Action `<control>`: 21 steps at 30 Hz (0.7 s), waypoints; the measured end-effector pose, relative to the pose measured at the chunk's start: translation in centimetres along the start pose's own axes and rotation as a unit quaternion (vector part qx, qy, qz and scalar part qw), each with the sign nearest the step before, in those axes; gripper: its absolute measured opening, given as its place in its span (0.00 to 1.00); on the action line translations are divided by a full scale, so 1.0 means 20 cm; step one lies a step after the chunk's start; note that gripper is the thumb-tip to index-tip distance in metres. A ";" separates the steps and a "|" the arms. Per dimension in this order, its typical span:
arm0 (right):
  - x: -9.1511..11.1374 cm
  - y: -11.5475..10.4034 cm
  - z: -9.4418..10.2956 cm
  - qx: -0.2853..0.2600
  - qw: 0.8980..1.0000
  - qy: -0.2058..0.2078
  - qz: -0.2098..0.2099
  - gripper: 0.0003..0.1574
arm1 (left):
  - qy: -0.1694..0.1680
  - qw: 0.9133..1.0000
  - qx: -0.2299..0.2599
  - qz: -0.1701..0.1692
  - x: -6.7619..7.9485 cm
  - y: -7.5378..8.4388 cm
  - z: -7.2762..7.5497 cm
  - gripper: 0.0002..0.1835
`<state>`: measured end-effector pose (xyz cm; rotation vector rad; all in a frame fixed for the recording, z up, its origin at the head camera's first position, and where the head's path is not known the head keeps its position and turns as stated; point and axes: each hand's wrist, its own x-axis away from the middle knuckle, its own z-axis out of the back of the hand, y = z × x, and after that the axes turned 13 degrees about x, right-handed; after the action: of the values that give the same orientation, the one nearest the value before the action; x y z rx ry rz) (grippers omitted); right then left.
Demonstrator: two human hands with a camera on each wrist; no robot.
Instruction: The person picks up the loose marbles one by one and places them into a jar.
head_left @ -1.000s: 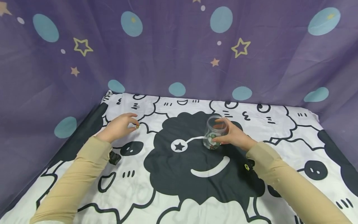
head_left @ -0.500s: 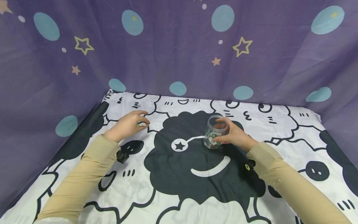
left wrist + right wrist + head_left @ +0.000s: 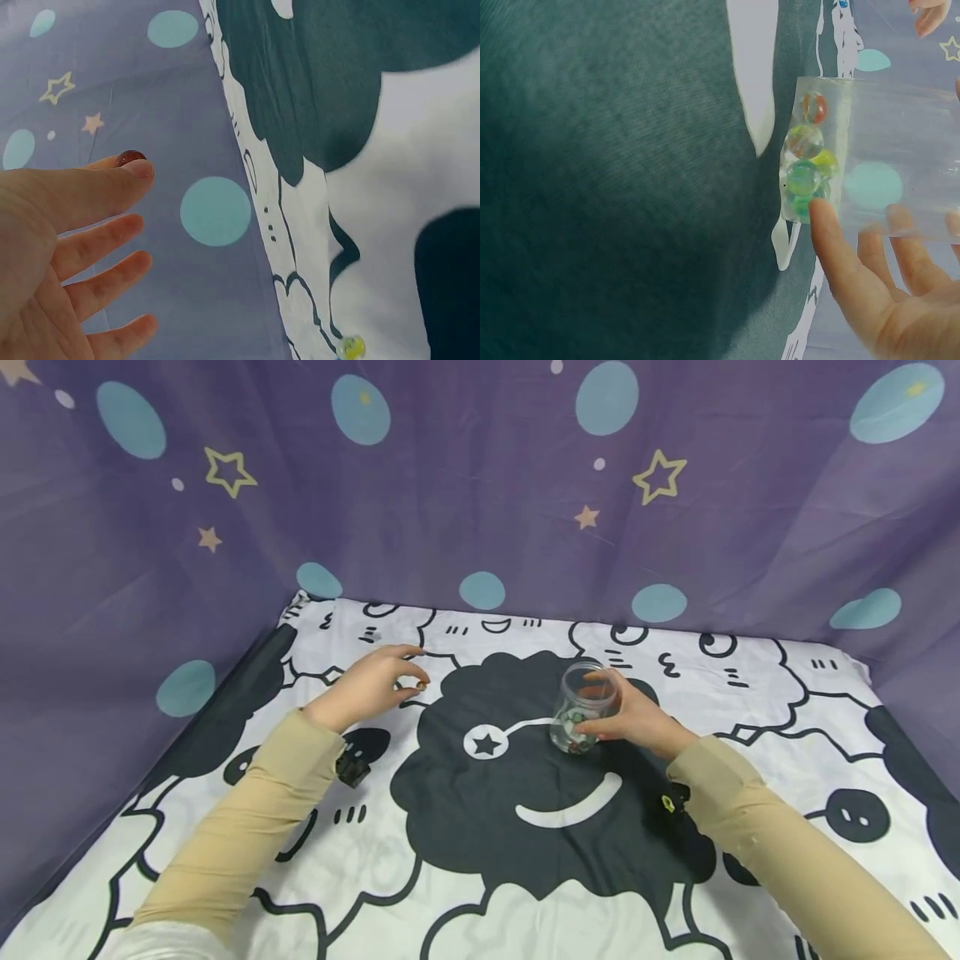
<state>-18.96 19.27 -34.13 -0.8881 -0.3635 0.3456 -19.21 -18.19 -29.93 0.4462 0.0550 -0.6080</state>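
Note:
My left hand [image 3: 371,689] pinches a small marble [image 3: 422,686] between thumb and index finger, above the cloth at left of centre. In the left wrist view the marble [image 3: 131,157] looks dark red and sits at the thumb tip, with the other fingers spread. At right of centre, my right hand [image 3: 637,718] grips a clear jar [image 3: 567,703] from its right side, thumb low on the wall and fingers around the far side near the rim. Its mouth is uncovered. Several glass marbles [image 3: 804,178], green, yellow and orange-red, lie at the bottom of the jar.
A yellowish marble [image 3: 351,347] lies on the white part of the cloth in the left wrist view. The black-and-white cartoon cloth [image 3: 480,810] covers the surface. Behind it hangs a purple curtain [image 3: 465,485] with stars and blue ovals.
My left hand has moved rightward, toward the jar, with the marble pinched in its fingers. The right hand and the jar have stayed almost in place; the head view has shifted slightly.

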 end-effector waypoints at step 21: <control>0.00 0.00 0.00 0.010 1.000 0.002 0.000 0.54 | 0.002 0.998 0.030 -0.046 -0.14 0.17 -0.08 0.08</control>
<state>-18.98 19.29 -34.05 -0.8682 -0.3560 0.3473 -19.46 -13.57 -29.57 0.5052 0.0608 -0.7007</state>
